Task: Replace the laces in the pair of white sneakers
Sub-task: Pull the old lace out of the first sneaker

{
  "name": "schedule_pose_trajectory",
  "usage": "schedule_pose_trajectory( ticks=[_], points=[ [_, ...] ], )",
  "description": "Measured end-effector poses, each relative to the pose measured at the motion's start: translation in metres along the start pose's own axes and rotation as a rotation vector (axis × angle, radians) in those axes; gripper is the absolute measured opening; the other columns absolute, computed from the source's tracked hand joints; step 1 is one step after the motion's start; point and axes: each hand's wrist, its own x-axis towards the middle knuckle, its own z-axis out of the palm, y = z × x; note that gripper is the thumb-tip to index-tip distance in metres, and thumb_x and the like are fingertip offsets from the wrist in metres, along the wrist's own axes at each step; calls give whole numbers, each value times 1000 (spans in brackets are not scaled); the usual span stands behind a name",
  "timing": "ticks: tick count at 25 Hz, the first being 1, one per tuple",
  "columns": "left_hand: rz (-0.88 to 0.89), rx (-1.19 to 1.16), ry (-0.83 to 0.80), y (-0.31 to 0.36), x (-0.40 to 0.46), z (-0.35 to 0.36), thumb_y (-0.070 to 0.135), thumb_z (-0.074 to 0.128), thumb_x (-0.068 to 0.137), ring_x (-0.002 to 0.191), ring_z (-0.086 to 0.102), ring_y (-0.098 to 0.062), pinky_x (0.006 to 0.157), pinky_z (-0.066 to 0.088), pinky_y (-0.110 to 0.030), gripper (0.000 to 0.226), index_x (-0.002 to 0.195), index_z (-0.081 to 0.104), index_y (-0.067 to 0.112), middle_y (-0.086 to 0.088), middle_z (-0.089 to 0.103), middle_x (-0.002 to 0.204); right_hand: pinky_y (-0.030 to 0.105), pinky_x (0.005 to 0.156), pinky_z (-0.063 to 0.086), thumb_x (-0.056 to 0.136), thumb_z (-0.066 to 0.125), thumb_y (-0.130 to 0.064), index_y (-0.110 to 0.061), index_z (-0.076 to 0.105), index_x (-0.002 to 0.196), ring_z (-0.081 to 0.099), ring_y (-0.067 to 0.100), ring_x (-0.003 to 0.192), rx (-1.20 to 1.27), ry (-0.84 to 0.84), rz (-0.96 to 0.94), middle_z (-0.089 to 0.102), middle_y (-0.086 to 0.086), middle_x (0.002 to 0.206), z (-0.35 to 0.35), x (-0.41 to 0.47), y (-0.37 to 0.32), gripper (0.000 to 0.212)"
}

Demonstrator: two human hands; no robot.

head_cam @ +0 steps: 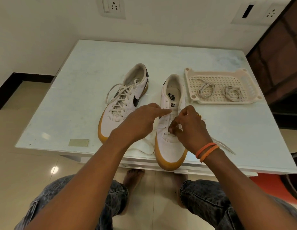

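Note:
Two white sneakers with gum soles stand on the white table (75,100). The left sneaker (124,100) is fully laced. The right sneaker (171,143) has its toe over the table's front edge and a white lace (147,146) threaded only through its lowest eyelets, the ends trailing off both sides. My left hand (141,122) lies over the shoe's left side with the forefinger stretched out onto the tongue. My right hand (189,128) pinches the lace at the lower eyelets.
A cream plastic tray (189,80) sits at the right of the table and holds two coiled laces (205,90). A piece of tape (79,142) lies near the front left edge. My knees and bare feet are below the table; dark furniture stands at the right.

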Motion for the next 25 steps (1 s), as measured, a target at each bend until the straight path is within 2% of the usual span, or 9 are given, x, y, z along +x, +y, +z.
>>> schedule_pose_trajectory(
  ticks=[5, 9, 12, 15, 17, 19, 21, 22, 25],
  points=[
    [-10, 125, 23, 4, -2, 0, -14, 46, 84, 88, 56, -17, 62, 46, -28, 83, 144, 38, 43, 3, 53, 121, 33, 88, 46, 89, 59, -5, -14, 61, 90, 44, 22, 96, -16, -39, -9, 30, 3, 109, 4, 0, 1, 9],
    [-33, 104, -23, 5, -5, 4, -10, 43, 88, 82, 55, -17, 64, 48, -30, 79, 145, 35, 45, 2, 51, 114, 21, 81, 40, 94, 58, -22, -21, 68, 84, 50, 19, 92, 444, -188, 136, 53, 7, 103, -20, -4, 39, 14],
    [-37, 7, -28, 2, -3, -2, -12, 44, 86, 89, 57, -15, 72, 53, -34, 76, 139, 45, 42, 4, 50, 112, 16, 73, 44, 93, 60, -12, -17, 66, 84, 57, 14, 87, 698, -272, 229, 63, -3, 88, -30, -16, 46, 11],
    [-105, 216, 107, 28, -12, -9, 2, 51, 91, 87, 56, -18, 69, 49, -33, 38, 120, 63, 23, 1, 52, 106, 19, 82, 43, 86, 68, -17, -22, 66, 93, 50, 13, 98, 451, 29, 98, 55, -1, 101, -21, -7, 37, 9],
    [-167, 220, 58, 65, -36, 13, 14, 51, 96, 91, 59, -21, 70, 43, -31, 27, 123, 56, 18, -2, 56, 110, 32, 88, 43, 83, 70, -31, -29, 68, 90, 46, 13, 100, 261, 66, -1, 50, -1, 105, -15, 1, 21, 8],
    [-213, 153, -39, 94, -60, 45, 17, 52, 97, 120, 53, -29, 84, 48, -35, 52, 144, 31, 9, -16, 45, 141, 35, 89, 37, 82, 71, -37, -28, 70, 92, 44, 17, 103, 80, -20, 8, 43, -2, 107, -9, 5, 10, 13],
    [-280, 176, -165, 97, -63, 68, 18, 53, 97, 143, 21, -44, 101, 44, -45, 78, 151, 1, -4, -32, 5, 156, 34, 88, 35, 82, 73, -32, -24, 72, 91, 44, 20, 106, 16, -42, 38, 40, -2, 110, -6, 6, 5, 12],
    [-293, 197, -148, 99, -61, 69, 18, 57, 94, 143, 17, -48, 102, 43, -46, 83, 148, 1, -11, -37, 1, 153, 34, 87, 34, 82, 73, -29, -23, 72, 90, 44, 20, 107, 15, -34, 42, 39, -2, 110, -6, 5, 3, 9],
    [-339, 217, -140, 107, -52, 62, 14, 70, 85, 133, 37, -49, 98, 47, -44, 78, 139, 26, -22, -43, 29, 142, 35, 89, 37, 86, 69, -24, -23, 67, 85, 45, 21, 106, 16, -67, 70, 35, -1, 108, -2, 4, 1, 3]
  ],
)
